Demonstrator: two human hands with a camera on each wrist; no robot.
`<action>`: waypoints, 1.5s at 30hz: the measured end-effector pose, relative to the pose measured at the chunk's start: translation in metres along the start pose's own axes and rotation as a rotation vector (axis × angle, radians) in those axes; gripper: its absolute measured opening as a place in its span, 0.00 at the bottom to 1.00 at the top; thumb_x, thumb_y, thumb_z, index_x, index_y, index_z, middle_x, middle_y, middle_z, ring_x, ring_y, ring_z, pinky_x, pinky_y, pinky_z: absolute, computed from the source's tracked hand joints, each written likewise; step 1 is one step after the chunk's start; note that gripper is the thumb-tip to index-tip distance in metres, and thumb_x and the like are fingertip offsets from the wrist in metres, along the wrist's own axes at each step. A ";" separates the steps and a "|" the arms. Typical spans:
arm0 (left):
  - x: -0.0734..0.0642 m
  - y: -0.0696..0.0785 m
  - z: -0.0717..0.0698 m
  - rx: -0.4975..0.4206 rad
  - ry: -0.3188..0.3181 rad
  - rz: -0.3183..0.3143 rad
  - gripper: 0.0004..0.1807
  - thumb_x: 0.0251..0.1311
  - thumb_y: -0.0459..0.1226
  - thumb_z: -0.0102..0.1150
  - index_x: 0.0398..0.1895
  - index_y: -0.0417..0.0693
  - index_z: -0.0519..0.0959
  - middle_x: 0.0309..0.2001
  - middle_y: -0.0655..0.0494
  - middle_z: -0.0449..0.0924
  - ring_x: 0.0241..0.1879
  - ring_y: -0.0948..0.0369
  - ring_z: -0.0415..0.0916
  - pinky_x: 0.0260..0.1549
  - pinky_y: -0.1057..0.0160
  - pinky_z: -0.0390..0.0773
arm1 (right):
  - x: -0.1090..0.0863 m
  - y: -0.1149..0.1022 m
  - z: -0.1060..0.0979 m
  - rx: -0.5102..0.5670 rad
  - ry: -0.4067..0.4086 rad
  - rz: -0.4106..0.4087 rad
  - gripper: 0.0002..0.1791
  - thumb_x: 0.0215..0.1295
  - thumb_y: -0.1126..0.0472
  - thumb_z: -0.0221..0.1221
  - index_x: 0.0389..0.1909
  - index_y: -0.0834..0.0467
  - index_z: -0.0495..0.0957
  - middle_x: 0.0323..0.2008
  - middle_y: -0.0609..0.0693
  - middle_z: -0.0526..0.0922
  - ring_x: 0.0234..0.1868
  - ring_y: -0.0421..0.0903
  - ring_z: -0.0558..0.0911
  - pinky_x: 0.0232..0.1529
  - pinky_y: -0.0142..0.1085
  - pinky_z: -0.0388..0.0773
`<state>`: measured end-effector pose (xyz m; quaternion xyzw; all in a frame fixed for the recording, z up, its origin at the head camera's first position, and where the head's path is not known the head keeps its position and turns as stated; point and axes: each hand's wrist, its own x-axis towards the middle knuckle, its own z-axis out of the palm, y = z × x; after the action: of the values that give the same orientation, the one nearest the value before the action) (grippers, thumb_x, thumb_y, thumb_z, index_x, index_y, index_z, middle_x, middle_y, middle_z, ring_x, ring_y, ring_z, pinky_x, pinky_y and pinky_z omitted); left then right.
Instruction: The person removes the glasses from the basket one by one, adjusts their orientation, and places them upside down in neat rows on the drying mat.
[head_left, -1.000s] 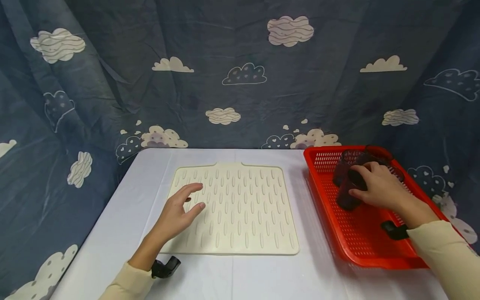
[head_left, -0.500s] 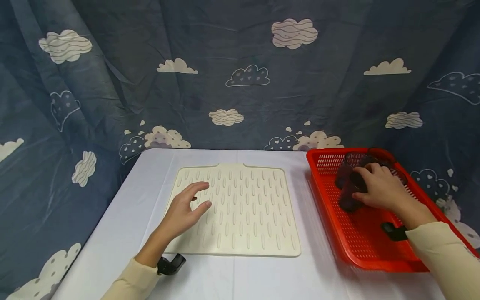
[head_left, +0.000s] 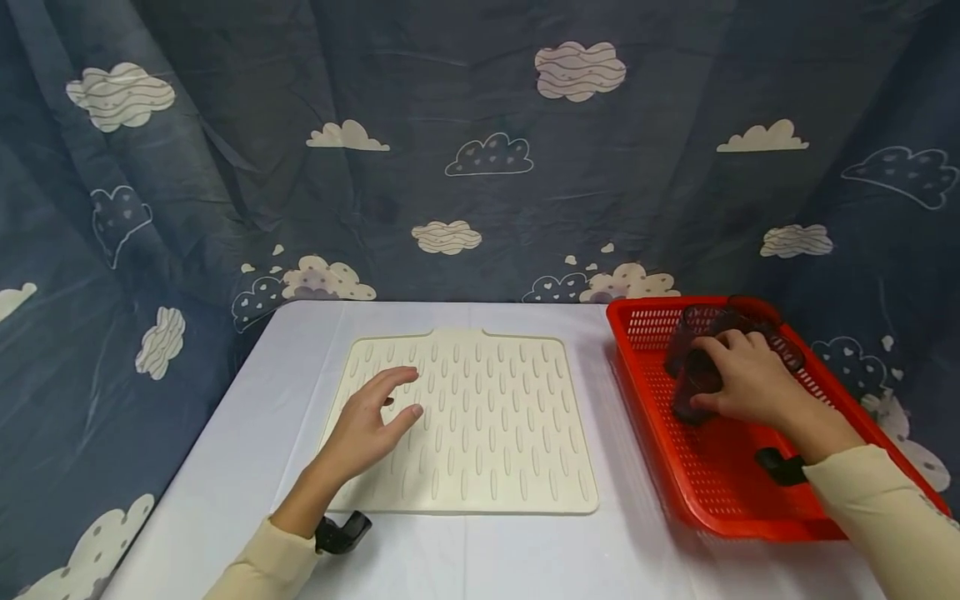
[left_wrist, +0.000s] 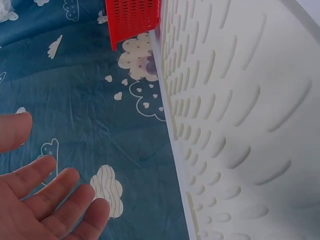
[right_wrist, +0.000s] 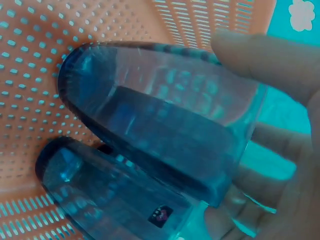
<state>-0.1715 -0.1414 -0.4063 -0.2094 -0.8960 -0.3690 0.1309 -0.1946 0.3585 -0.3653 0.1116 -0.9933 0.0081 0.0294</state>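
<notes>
My right hand (head_left: 753, 383) reaches into the red basket (head_left: 660, 454) and grips a dark, see-through tumbler (head_left: 692, 393) near its rim. In the right wrist view, the thumb lies on one side of this tumbler (right_wrist: 165, 120) and the fingers are on the other. A second tumbler (right_wrist: 110, 195) with a small dark label stands close beside it. Over the left part of a white ribbed mat (head_left: 465, 425), my left hand (head_left: 367, 421) hovers with thumb and fingers spread, holding nothing. The left wrist view shows its relaxed fingers (left_wrist: 55, 197).
More dark tumblers (head_left: 680, 342) stand at the back of the basket, partly hidden by the right hand. The mat lies flat on a white-covered table (head_left: 525, 554). A dark blue cloth with clouds (head_left: 360, 200) hangs behind.
My left hand has drifted slightly right above the mat. The right hand keeps hold of the tumbler in the basket and has shifted a little to the left. The head view sways slightly.
</notes>
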 end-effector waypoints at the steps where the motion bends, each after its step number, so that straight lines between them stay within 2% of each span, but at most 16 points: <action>1: 0.000 0.000 0.000 -0.002 -0.001 0.002 0.26 0.60 0.35 0.66 0.62 0.43 0.75 0.64 0.47 0.77 0.62 0.50 0.76 0.50 0.50 0.82 | 0.000 0.000 0.000 -0.011 -0.010 -0.006 0.48 0.44 0.48 0.76 0.64 0.64 0.69 0.55 0.75 0.72 0.55 0.74 0.67 0.53 0.71 0.69; 4: 0.001 0.000 0.001 -0.009 -0.002 0.004 0.26 0.60 0.36 0.66 0.62 0.43 0.75 0.64 0.47 0.76 0.62 0.50 0.76 0.50 0.50 0.82 | -0.001 -0.002 -0.001 -0.020 -0.065 -0.017 0.50 0.42 0.48 0.77 0.67 0.61 0.67 0.56 0.73 0.73 0.56 0.73 0.67 0.53 0.72 0.69; 10: 0.002 0.001 0.003 -0.020 0.003 0.002 0.26 0.60 0.35 0.66 0.63 0.44 0.75 0.64 0.48 0.76 0.62 0.50 0.76 0.51 0.50 0.82 | -0.003 -0.005 -0.003 0.039 -0.138 -0.048 0.48 0.39 0.59 0.78 0.67 0.53 0.70 0.59 0.67 0.72 0.57 0.69 0.69 0.53 0.75 0.68; 12: 0.003 0.001 0.003 -0.027 0.007 0.005 0.26 0.59 0.35 0.66 0.62 0.44 0.75 0.64 0.48 0.76 0.62 0.50 0.76 0.51 0.49 0.82 | -0.003 -0.006 -0.004 0.058 -0.131 -0.065 0.46 0.39 0.61 0.77 0.65 0.54 0.72 0.58 0.66 0.73 0.55 0.68 0.71 0.52 0.72 0.72; 16: 0.006 0.001 0.005 -0.045 0.017 0.017 0.26 0.58 0.35 0.67 0.62 0.44 0.76 0.64 0.48 0.76 0.65 0.49 0.74 0.59 0.45 0.77 | -0.004 -0.005 -0.011 0.118 -0.117 -0.052 0.43 0.40 0.59 0.77 0.63 0.58 0.73 0.56 0.69 0.74 0.51 0.67 0.76 0.48 0.64 0.80; 20: 0.007 0.000 0.006 -0.054 0.018 0.031 0.26 0.58 0.36 0.67 0.61 0.44 0.76 0.65 0.48 0.76 0.68 0.48 0.71 0.66 0.43 0.71 | -0.007 -0.003 -0.023 0.163 -0.101 -0.015 0.43 0.43 0.54 0.76 0.63 0.60 0.72 0.57 0.72 0.73 0.50 0.67 0.78 0.47 0.64 0.80; 23: 0.007 0.000 0.005 -0.050 0.010 0.036 0.28 0.57 0.38 0.68 0.62 0.44 0.76 0.65 0.48 0.76 0.68 0.48 0.71 0.65 0.43 0.72 | -0.007 -0.004 -0.035 0.173 -0.073 -0.010 0.44 0.45 0.52 0.76 0.65 0.59 0.71 0.59 0.71 0.71 0.52 0.67 0.77 0.48 0.66 0.78; 29: 0.005 -0.001 0.004 -0.042 -0.007 0.018 0.30 0.57 0.40 0.69 0.63 0.44 0.74 0.66 0.47 0.75 0.67 0.48 0.72 0.56 0.45 0.79 | -0.003 -0.008 -0.054 0.170 -0.031 -0.022 0.45 0.46 0.51 0.76 0.66 0.58 0.69 0.60 0.69 0.70 0.55 0.68 0.74 0.50 0.67 0.77; 38: 0.003 -0.001 0.001 -0.029 -0.020 -0.011 0.30 0.58 0.40 0.69 0.64 0.44 0.74 0.66 0.47 0.74 0.66 0.49 0.72 0.53 0.48 0.81 | -0.001 -0.007 -0.056 0.167 -0.033 -0.007 0.46 0.45 0.50 0.77 0.65 0.58 0.69 0.59 0.69 0.70 0.53 0.67 0.74 0.50 0.68 0.76; 45: 0.001 -0.003 0.001 -0.026 -0.021 -0.024 0.30 0.58 0.41 0.69 0.64 0.45 0.74 0.67 0.47 0.74 0.67 0.49 0.71 0.54 0.48 0.80 | -0.001 -0.008 -0.060 0.182 0.005 -0.016 0.44 0.43 0.51 0.78 0.63 0.56 0.72 0.59 0.67 0.70 0.53 0.66 0.74 0.50 0.68 0.76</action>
<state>-0.1739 -0.1425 -0.4081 -0.2043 -0.8950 -0.3799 0.1141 -0.1885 0.3519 -0.3049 0.1215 -0.9875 0.0983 0.0219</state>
